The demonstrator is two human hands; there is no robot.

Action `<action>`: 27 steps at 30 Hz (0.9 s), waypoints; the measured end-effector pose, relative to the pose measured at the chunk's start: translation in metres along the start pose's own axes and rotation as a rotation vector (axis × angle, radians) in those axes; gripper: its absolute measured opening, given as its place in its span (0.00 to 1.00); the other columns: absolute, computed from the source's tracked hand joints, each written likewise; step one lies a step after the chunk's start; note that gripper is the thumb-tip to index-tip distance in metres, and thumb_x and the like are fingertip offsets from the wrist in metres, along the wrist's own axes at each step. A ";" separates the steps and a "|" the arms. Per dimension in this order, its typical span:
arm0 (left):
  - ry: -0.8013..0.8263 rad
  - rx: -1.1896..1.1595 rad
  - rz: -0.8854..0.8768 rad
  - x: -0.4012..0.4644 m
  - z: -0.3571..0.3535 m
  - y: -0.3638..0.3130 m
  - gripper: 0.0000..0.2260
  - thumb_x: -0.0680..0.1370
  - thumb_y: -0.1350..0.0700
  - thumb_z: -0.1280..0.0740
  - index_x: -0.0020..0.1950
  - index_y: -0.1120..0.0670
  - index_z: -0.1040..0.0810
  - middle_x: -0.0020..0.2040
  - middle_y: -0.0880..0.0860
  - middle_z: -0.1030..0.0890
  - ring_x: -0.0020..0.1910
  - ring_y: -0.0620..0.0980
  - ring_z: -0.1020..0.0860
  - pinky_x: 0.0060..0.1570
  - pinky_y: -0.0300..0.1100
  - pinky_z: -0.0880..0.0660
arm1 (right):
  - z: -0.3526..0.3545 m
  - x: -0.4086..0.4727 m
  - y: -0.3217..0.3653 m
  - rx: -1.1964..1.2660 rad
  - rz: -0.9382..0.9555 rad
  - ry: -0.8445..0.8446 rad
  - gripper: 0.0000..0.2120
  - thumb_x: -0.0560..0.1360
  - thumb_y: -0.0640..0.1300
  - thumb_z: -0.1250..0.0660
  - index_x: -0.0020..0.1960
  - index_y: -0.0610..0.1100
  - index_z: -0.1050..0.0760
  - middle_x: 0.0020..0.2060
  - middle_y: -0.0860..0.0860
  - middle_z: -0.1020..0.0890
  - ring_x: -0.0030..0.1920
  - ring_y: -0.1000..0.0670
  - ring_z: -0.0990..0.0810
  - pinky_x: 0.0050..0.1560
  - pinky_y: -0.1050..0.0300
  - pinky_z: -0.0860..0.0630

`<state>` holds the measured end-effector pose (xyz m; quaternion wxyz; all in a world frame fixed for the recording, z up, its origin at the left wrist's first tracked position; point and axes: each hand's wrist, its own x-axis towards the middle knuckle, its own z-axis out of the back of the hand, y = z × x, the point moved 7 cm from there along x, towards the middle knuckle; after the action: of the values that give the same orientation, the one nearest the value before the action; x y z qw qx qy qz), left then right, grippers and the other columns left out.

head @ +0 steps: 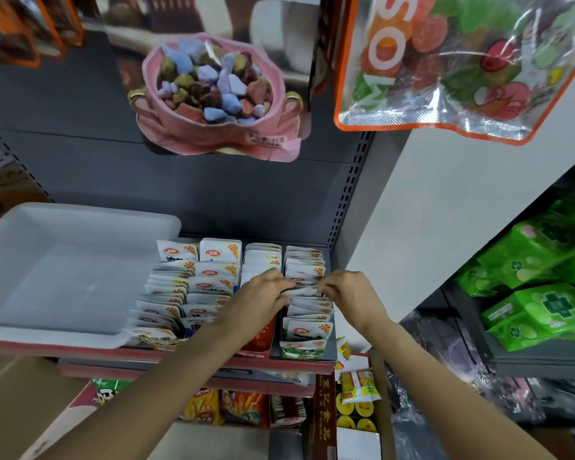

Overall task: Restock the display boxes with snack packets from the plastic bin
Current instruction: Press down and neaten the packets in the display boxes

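Where shelf [193, 355] fronts dark backboard [213, 190]

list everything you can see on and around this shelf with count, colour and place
plastic bin: one, translucent white, left on the shelf, looks empty
snack packets: many, white with orange corners, four rows right of the bin
display boxes: at least one red front visible, under the rows
hanging bag: one, pink, pebble-like sweets pictured, above centre
gummy bag: one, clear with orange edge, top right
green packs: several, right-hand shelf
chip bags: several, orange and yellow, lower shelf
yellow cups: several, lower right
left hand: on the packets of the rightmost row
right hand: pinching a packet in that row
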<state>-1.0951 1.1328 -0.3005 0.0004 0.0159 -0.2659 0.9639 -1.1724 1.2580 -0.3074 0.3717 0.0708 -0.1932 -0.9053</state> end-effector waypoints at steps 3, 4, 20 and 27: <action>-0.048 -0.009 -0.046 -0.005 0.003 -0.005 0.15 0.79 0.58 0.37 0.66 0.50 0.27 0.58 0.46 0.29 0.52 0.42 0.25 0.55 0.39 0.26 | 0.000 -0.003 0.001 0.074 -0.061 -0.021 0.10 0.78 0.37 0.38 0.53 0.41 0.19 0.47 0.44 0.16 0.48 0.44 0.19 0.48 0.59 0.28; -0.050 -0.007 -0.062 -0.007 0.003 -0.006 0.14 0.79 0.58 0.37 0.65 0.50 0.25 0.58 0.46 0.29 0.52 0.42 0.25 0.54 0.39 0.26 | 0.002 -0.005 -0.002 0.120 -0.107 -0.029 0.11 0.77 0.36 0.37 0.56 0.41 0.20 0.49 0.44 0.16 0.50 0.44 0.19 0.51 0.60 0.27; -0.128 0.127 -0.126 -0.027 -0.007 -0.006 0.14 0.78 0.49 0.36 0.59 0.55 0.19 0.56 0.50 0.25 0.55 0.48 0.26 0.53 0.46 0.24 | 0.000 -0.034 0.006 0.338 -0.211 -0.112 0.08 0.75 0.38 0.32 0.54 0.40 0.19 0.48 0.46 0.16 0.44 0.55 0.22 0.42 0.81 0.32; 0.003 0.124 -0.144 -0.030 -0.006 -0.018 0.27 0.78 0.37 0.52 0.70 0.48 0.30 0.70 0.46 0.35 0.67 0.45 0.37 0.66 0.41 0.38 | 0.002 -0.038 0.009 0.264 -0.144 -0.146 0.12 0.77 0.43 0.34 0.58 0.42 0.21 0.53 0.45 0.19 0.50 0.48 0.20 0.53 0.56 0.23</action>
<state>-1.0655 1.1520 -0.2974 0.0690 0.0333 -0.2038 0.9760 -1.1396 1.2796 -0.3022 0.2781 0.0665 -0.3312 -0.8992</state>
